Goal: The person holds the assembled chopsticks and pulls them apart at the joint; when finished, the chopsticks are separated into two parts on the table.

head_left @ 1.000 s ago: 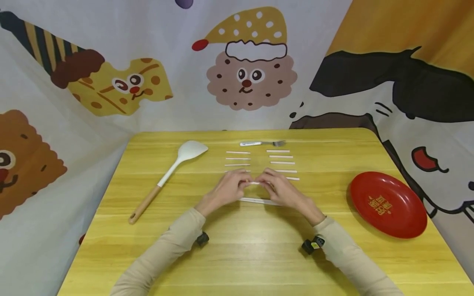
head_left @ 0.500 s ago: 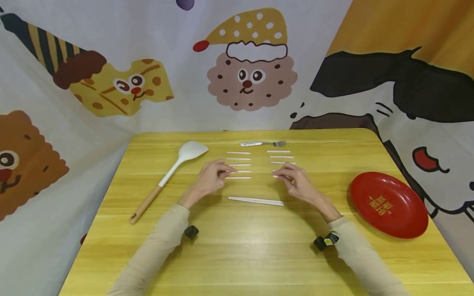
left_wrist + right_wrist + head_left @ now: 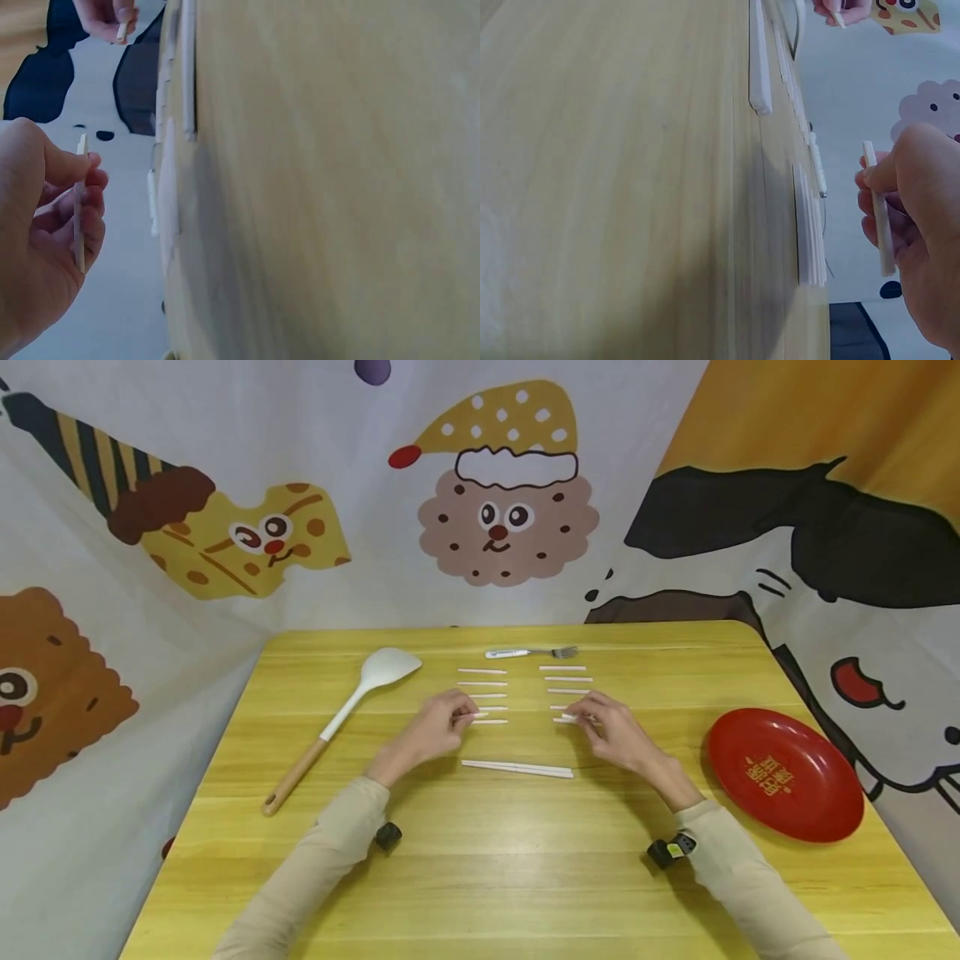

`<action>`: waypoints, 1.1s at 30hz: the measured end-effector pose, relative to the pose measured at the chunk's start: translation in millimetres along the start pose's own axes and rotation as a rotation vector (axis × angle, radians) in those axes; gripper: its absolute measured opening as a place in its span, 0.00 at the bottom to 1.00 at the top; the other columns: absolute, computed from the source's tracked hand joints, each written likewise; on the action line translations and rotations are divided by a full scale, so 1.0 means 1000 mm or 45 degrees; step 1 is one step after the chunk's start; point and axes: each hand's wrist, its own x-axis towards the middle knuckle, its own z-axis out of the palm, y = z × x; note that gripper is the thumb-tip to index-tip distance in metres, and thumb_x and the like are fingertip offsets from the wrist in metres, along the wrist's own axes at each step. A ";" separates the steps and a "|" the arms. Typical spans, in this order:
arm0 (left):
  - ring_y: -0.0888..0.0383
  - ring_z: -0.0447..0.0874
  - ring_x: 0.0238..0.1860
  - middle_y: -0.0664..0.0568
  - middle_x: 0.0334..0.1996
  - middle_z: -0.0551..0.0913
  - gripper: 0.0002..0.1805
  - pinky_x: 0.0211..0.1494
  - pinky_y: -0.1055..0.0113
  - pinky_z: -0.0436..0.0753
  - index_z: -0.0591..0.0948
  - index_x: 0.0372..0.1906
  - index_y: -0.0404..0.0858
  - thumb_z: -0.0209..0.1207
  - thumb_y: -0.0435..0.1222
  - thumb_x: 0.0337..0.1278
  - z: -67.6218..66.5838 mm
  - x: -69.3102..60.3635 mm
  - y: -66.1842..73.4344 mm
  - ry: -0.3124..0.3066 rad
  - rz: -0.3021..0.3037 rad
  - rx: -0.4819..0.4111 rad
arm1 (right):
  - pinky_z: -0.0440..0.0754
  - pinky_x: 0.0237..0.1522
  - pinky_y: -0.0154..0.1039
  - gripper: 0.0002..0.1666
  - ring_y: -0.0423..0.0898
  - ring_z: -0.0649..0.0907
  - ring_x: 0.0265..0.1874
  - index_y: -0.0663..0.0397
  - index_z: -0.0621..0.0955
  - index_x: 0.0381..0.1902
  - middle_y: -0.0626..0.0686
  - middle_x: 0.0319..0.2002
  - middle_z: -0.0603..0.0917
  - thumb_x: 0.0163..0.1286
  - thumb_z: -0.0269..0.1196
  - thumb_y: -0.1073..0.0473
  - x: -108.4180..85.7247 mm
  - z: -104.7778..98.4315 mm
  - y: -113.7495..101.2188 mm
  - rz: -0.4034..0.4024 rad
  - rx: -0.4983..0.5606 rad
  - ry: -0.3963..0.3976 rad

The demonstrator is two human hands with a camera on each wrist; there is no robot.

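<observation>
My left hand [image 3: 431,729] pinches a short white stick [image 3: 79,217], held above the table beside the left column of short white sticks [image 3: 482,671]. Between thumb and fingers of my right hand [image 3: 622,735] is another short white stick [image 3: 881,217], raised over the near end of the right column [image 3: 567,679]. Two long white sticks [image 3: 517,768] lie close together on the table, nearer to me than both columns. The wrist views show each held piece clear of the tabletop.
A white spatula [image 3: 386,667] with a wooden handle lies at the left. Behind the columns is a fork [image 3: 510,653]. A red oval plate [image 3: 817,752] stands at the right of the wooden table [image 3: 510,877]. A patterned cloth hangs behind.
From close together over the middle, my hands have moved apart, one to each column. Each now holds a short piece of its own, and the long sticks are fully uncovered.
</observation>
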 end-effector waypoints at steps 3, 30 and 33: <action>0.58 0.79 0.39 0.49 0.41 0.81 0.08 0.44 0.67 0.83 0.85 0.45 0.31 0.56 0.26 0.67 0.007 0.002 0.000 -0.030 0.003 0.052 | 0.85 0.35 0.40 0.13 0.46 0.83 0.36 0.61 0.87 0.42 0.53 0.38 0.86 0.61 0.66 0.77 0.000 0.001 0.001 -0.020 -0.031 -0.001; 0.61 0.79 0.35 0.52 0.33 0.82 0.08 0.39 0.72 0.81 0.88 0.43 0.37 0.64 0.26 0.62 0.033 0.014 -0.006 -0.189 0.029 0.206 | 0.84 0.34 0.37 0.10 0.42 0.83 0.35 0.52 0.90 0.41 0.50 0.38 0.86 0.66 0.68 0.69 -0.009 0.018 0.013 -0.013 -0.103 -0.197; 0.61 0.80 0.36 0.53 0.34 0.83 0.08 0.41 0.72 0.82 0.88 0.43 0.37 0.64 0.27 0.63 0.033 0.014 -0.007 -0.194 0.027 0.203 | 0.84 0.34 0.37 0.09 0.42 0.83 0.35 0.52 0.90 0.42 0.50 0.38 0.86 0.66 0.68 0.69 -0.008 0.019 0.013 -0.016 -0.101 -0.190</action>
